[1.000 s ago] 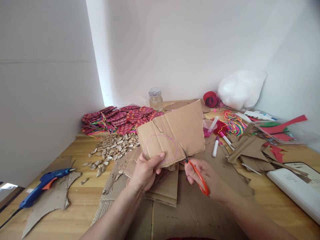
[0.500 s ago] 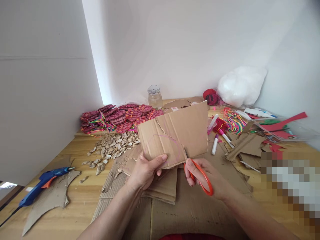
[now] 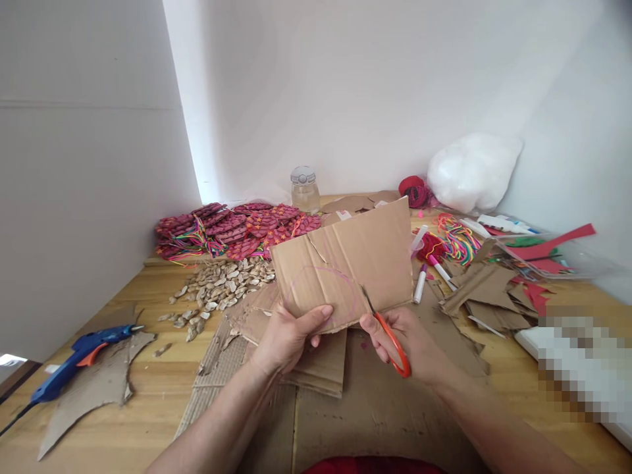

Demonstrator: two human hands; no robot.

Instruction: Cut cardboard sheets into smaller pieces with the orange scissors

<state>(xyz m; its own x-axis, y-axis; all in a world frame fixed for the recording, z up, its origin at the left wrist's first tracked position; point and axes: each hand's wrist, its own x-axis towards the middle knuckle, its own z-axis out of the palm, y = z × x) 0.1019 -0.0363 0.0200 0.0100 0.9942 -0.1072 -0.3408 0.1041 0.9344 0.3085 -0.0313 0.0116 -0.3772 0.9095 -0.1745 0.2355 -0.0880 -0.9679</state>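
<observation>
My left hand (image 3: pixel 289 336) grips the lower edge of a brown cardboard sheet (image 3: pixel 345 260), thumb on its front, and holds it upright above the table. A faint pink curved line is drawn on the sheet. My right hand (image 3: pixel 407 339) holds orange-handled scissors (image 3: pixel 388 329). Their blades are in the sheet's bottom edge, beside the pink line. Under both hands lie flat cardboard pieces (image 3: pixel 316 368).
A blue glue gun (image 3: pixel 74 359) lies on a cardboard scrap at the left. Behind the sheet are pale seeds (image 3: pixel 217 289), pink woven pieces (image 3: pixel 232 227), a jar (image 3: pixel 305 189), markers (image 3: pixel 419 283), coloured cords (image 3: pixel 457 240), a white bag (image 3: pixel 471 171) and cardboard scraps (image 3: pixel 486 296).
The scissor blades have gone further up into the cardboard along the pink line. My right hand has risen slightly toward the sheet. The left hand keeps its grip.
</observation>
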